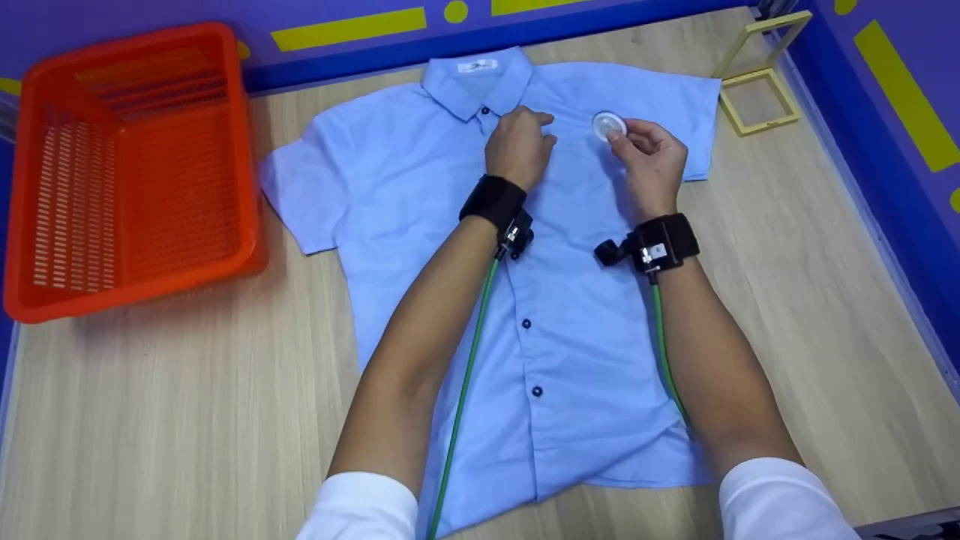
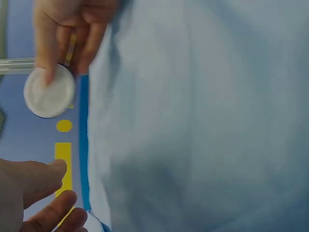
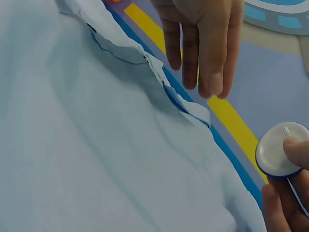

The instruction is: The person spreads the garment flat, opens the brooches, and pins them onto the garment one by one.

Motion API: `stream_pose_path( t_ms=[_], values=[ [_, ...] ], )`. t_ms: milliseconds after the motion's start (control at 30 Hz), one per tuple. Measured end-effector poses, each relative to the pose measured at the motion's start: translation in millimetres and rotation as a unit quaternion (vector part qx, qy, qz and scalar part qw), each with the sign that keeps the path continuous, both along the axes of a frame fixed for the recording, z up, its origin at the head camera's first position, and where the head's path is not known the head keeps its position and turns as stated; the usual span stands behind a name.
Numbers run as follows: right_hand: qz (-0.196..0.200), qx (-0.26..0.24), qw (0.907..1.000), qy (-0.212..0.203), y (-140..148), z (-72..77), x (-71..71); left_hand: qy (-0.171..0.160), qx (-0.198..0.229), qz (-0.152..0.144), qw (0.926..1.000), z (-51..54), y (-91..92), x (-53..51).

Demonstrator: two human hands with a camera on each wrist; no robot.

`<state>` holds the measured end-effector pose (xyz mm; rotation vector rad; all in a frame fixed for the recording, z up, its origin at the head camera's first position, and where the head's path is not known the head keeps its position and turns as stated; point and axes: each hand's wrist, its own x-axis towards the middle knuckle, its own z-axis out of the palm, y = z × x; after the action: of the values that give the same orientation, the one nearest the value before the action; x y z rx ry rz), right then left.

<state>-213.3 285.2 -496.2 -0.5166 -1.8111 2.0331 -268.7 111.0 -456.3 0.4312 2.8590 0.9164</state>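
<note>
A light blue short-sleeved shirt [image 1: 420, 195] lies spread front up, its collar at the far end and dark buttons down the middle. My right hand [image 1: 654, 154] pinches a small round white disc [image 1: 608, 126] with a blue rim between thumb and fingers, above the chest beside the far right sleeve. In the right wrist view the disc [image 3: 280, 150] shows its flat face under the thumb. My left hand [image 1: 521, 142] is over the button strip just below the collar, fingers apart and holding nothing. Whether it touches the cloth, I cannot tell.
A red-orange plastic basket [image 1: 255, 247] stands at the left on the wooden tabletop [image 1: 187, 420]. At the back right is a pale yellow, hinged square frame [image 1: 787, 112]. Blue walls with yellow marks border the back and right. Green cables [image 1: 469, 375] run along both forearms.
</note>
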Motion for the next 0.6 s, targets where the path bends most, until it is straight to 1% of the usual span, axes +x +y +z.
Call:
stream_pose_path(
  t_ms=[67,133,233,267,367,467,533,600],
  values=[
    [-0.008,0.032,0.9994,-0.014,2.4,-1.3,-0.5,0.012,-0.037,-0.015,0.9991,-4.0,6.5,-3.9],
    [-0.009,0.066,0.9974,-0.027,1.4,-3.5,-1.6,0.028,-0.070,-0.030,0.9967,-9.0,10.5,-7.0],
    [-0.002,0.103,0.9940,-0.038,-3.7,-6.2,-3.4,0.046,-0.094,-0.037,0.9938,-15.6,12.8,-11.7],
    [0.001,0.110,0.9931,-0.041,-5.1,-6.6,-3.9,0.049,-0.099,-0.035,0.9932,-17.1,13.3,-13.4],
    [0.012,0.122,0.9911,-0.050,-7.4,-8.1,-5.3,0.041,-0.096,-0.013,0.9944,-19.4,14.8,-18.5],
    [0.018,0.132,0.9893,-0.059,-7.4,-8.3,-5.3,0.025,-0.088,0.008,0.9957,-20.0,16.2,-21.8],
    [0.018,0.136,0.9885,-0.064,-7.2,-7.8,-4.8,0.017,-0.078,0.015,0.9967,-20.2,17.1,-22.8],
    [0.018,0.139,0.9880,-0.066,-7.1,-7.1,-3.9,0.015,-0.073,0.014,0.9971,-20.8,17.4,-23.0]
  ],
)
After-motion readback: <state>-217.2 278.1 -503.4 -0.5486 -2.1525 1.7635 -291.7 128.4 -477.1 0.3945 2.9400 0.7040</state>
